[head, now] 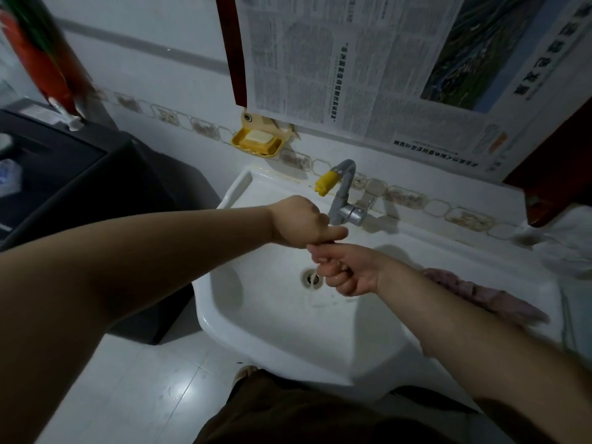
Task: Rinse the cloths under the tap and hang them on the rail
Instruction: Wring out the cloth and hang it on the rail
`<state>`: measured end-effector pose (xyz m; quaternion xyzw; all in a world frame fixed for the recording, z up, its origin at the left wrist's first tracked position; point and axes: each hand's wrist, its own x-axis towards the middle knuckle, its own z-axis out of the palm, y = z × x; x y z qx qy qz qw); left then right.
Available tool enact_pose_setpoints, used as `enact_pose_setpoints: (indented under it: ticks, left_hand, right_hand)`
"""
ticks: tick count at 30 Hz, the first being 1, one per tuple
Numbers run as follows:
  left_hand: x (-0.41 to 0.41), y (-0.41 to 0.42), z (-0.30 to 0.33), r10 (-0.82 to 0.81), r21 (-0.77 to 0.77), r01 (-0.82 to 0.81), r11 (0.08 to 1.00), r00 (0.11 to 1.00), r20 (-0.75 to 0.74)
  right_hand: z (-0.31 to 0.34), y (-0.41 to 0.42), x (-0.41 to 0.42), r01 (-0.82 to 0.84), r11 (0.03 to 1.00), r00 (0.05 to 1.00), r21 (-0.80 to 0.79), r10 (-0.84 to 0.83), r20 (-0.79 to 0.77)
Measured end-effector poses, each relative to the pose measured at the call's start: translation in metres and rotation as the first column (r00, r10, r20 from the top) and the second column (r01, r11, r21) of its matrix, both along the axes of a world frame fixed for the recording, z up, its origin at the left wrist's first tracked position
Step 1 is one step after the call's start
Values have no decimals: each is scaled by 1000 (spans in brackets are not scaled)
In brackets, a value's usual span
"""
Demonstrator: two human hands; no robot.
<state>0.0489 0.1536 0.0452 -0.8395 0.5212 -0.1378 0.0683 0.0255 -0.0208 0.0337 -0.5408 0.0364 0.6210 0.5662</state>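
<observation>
Taking the white sink (224, 318) as reference throughout. Nearest the viewer, both bare forearms reach in over its front rim. Above the drain (311, 278) the right hand (346, 270) is curled into a fist, palm side up, fingers wet; just beyond it, and touching it, the left hand (299, 221) is likewise a closed fist, knuckles up. The two fists are stacked end to end as in wringing, and a thin trickle of water falls from them toward the drain. Whatever they hold is almost wholly covered by the fingers: only a dark sliver shows between the hands, so I judge it to be a twisted cloth, long axis running from one fist to the other, but cannot confirm it. On the sink's right ledge, beneath the right forearm, lies a pink cloth (480, 291), its length angled along the ledge; the right hand is the nearer one to it. Behind the hands, at the sink's back edge, stands the grey tap (344, 206) with a yellow spout tip (326, 183); no stream from it is discernible. A yellow soap dish (258, 142) sits on the wall beyond. No rail is identifiable in view.
</observation>
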Motion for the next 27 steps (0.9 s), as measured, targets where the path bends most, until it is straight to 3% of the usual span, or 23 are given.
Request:
enact_pose_setpoints:
  ticks: [4, 8, 10, 12, 13, 14, 15, 16, 17, 18, 19, 20, 23, 26, 27]
  left_hand:
    - [-25, -4, -8, 197, 63, -188, 980, 962, -190]
    - [-49, -11, -12, 432, 50, -456, 889, 795, -427]
    - [-54, -17, -10, 517, 35, -648, 761, 571, -638]
    - [-57, -21, -7, 383, -18, -839, 543, 267, -884]
    - [-56, -22, -7, 219, -10, -915, 403, 107, -970]
    - [-56, -22, -6, 16, 51, -964, 261, -48, -999]
    - [-57, -23, -5, -192, 140, -977, 160, -169, -967]
    - [-59, -25, -2, -362, 218, -970, 110, -243, -900]
    - [-62, -29, -1, -493, 264, -959, 101, -278, -824]
    - [-65, -35, 2, -600, 286, -951, 116, -297, -743]
    - [-69, -42, 5, -682, 292, -944, 152, -315, -660]
    - [-72, -51, 10, -740, 287, -936, 205, -340, -581]
    - [-78, -69, 24, -820, 232, -914, 333, -402, -408]
    - [-75, -65, 32, -802, 176, -874, 453, -486, -348]
    - [-73, -61, 33, -787, 154, -854, 496, -518, -337]
  right_hand:
    - [-2, -18, 17, -203, 979, 979, 11, 203, 36]
    - [0, -22, 27, -177, 983, 974, -36, 181, 134]
    - [2, -19, 25, -22, 999, 966, -24, 27, 259]
    - [-1, -15, 19, 205, 979, 871, 20, -192, 453]
    - [-4, -14, 12, 280, 959, 766, 30, -242, 595]
    - [-9, -14, 3, 304, 952, 601, 25, -212, 771]
    - [-16, -16, -5, 290, 957, 364, -13, -98, 926]
    - [-23, -20, -13, 268, 960, 72, -81, 63, 995]
    - [-28, -24, -19, 245, 958, -220, -151, 207, 953]
    - [-33, -30, -20, 211, 956, -441, -204, 279, 853]
    - [-36, -32, -18, 174, 961, -575, -215, 277, 770]
    - [-37, -32, -15, 140, 975, -611, -175, 224, 759]
    - [-17, -28, -5, 196, 978, -457, 65, 33, 889]
    - [-6, -31, 1, 190, 977, -689, 102, 59, 722]
    - [-4, -31, 2, 183, 976, -726, 114, 56, 685]
